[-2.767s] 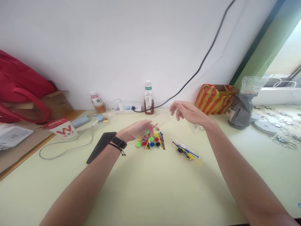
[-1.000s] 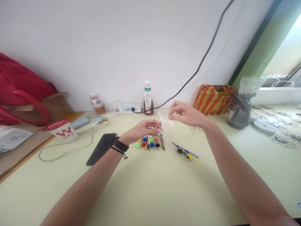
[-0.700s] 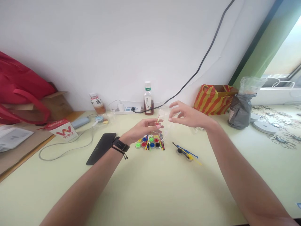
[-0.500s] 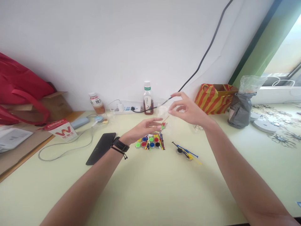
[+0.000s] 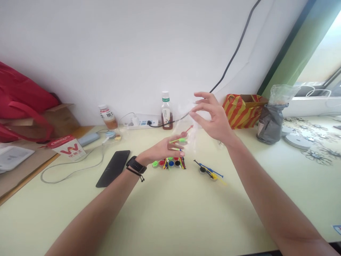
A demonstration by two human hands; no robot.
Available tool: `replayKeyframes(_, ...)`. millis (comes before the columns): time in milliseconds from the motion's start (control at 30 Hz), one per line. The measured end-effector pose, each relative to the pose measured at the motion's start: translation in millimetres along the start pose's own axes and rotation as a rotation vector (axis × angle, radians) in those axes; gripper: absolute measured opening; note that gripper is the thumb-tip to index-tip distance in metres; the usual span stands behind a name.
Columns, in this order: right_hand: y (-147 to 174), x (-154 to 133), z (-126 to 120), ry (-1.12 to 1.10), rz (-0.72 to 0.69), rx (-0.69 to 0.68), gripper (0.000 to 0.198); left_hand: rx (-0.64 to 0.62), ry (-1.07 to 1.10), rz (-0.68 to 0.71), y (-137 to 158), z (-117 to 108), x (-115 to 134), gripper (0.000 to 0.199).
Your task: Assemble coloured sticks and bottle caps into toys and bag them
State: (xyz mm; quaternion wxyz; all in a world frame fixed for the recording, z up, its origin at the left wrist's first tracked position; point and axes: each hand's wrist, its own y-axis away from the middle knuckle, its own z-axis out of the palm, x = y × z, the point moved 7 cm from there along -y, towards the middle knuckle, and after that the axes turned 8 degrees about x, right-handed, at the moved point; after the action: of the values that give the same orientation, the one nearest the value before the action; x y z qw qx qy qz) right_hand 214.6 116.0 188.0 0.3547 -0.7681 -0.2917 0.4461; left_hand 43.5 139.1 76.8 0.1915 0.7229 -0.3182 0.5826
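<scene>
My right hand pinches the upper part of a clear plastic bag between thumb and fingers, and the bag hangs over the table. My left hand is at the bag's left side, its thumb apart from its fingers. In the gap there is a green spinner arrow, with a red spinner arrow just above it. Whether the two lie inside the bag or against it, I cannot tell. Below my left hand, several coloured round spinner pieces and arrows sit in a cluster, partly hidden.
Black, blue and yellow arrows with round pieces lie to the right. A black phone is at left. Behind stand a dark drink bottle, a power strip, another bottle and a striped paper bag.
My right hand has risen, lifting the bag. My left fingers have spread, and the red and green arrows have shifted and now show more fully.
</scene>
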Motion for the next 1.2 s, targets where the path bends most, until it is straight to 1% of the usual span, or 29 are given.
replayKeyframes(100,1.4,-3.3,6.2,0.083,-0.024,-0.106,0.013,0.04,0.051,0.016,0.8,-8.5,7.2,0.08)
replayKeyframes(200,2.7,-13.0,6.3,0.118,-0.047,-0.171,0.012,0.103,0.043,0.015,2.3,-19.9,13.6,0.08)
replayKeyframes(267,4.0,-24.3,6.9,0.105,-0.076,-0.216,0.011,0.096,0.024,0.045,4.9,-20.1,19.4,0.082)
replayKeyframes(367,8.0,-40.9,9.6,0.049,-0.103,-0.266,0.01,0.045,0.043,0.085,13.8,-5.5,23.5,0.082)
replayKeyframes(467,16.7,-45.9,14.0,0.006,-0.102,-0.297,0.01,-0.025,0.137,0.029,29.5,23.2,12.4,0.066)
replayKeyframes(533,24.3,-38.8,12.9,0.013,-0.079,-0.266,0.009,-0.079,0.205,-0.033,42.1,44.3,-0.7,0.05)
replayKeyframes(567,29.0,-31.9,10.8,0.021,-0.057,-0.241,0.012,-0.089,0.219,-0.063,47.9,52.3,-8.0,0.04)
replayKeyframes(600,34.4,-22.6,8.2,0.03,-0.022,-0.217,0.017,-0.077,0.212,-0.073,52.5,57.1,-14.1,0.031)
replayKeyframes(633,40.8,-11.5,4.9,0.039,0.027,-0.192,0.02,-0.032,0.194,-0.063,55.7,57.9,-18.7,0.027)
replayKeyframes(667,48.5,1.5,1.6,0.052,0.094,-0.175,0.022,0.012,0.159,-0.033,57.8,57.0,-21.4,0.027)
replayKeyframes(700,58.1,16.2,0.3,0.075,0.182,-0.191,0.025,0.056,0.121,0.001,59.2,55.0,-22.9,0.028)
replayKeyframes(733,69.7,30.4,1.5,0.109,0.266,-0.248,0.029,0.102,0.089,0.031,60.0,52.2,-23.9,0.03)
replayKeyframes(800,97.4,52.8,11.0,0.152,0.395,-0.467,0.036,0.171,0.034,0.054,60.7,48.2,-26.6,0.036)
replayKeyframes(833,109.5,60.7,14.0,0.17,0.441,-0.535,0.037,0.192,0.012,0.041,60.8,47.7,-29.2,0.037)
replayKeyframes(900,129.7,70.4,21.1,0.178,0.503,-0.656,0.034,0.201,-0.037,0.003,61.3,50.2,-35.3,0.036)
replayKeyframes(967,143.1,73.1,29.0,0.139,0.536,-0.754,0.032,0.214,-0.035,-0.005,62.0,53.2,-39.3,0.032)
replayKeyframes(1000,147.0,73.2,32.4,0.113,0.546,-0.788,0.03,0.221,-0.013,0.001,62.3,54.6,-40.7,0.03)
replayKeyframes(1067,148.5,73.4,35.5,0.077,0.555,-0.796,0.025,0.227,0.054,0.004,62.4,56.7,-44.3,0.031)
replayKeyframes(1200,142.0,80.6,30.7,0.089,0.575,-0.705,0.021,0.224,0.137,-0.076,61.6,58.0,-57.9,0.04)
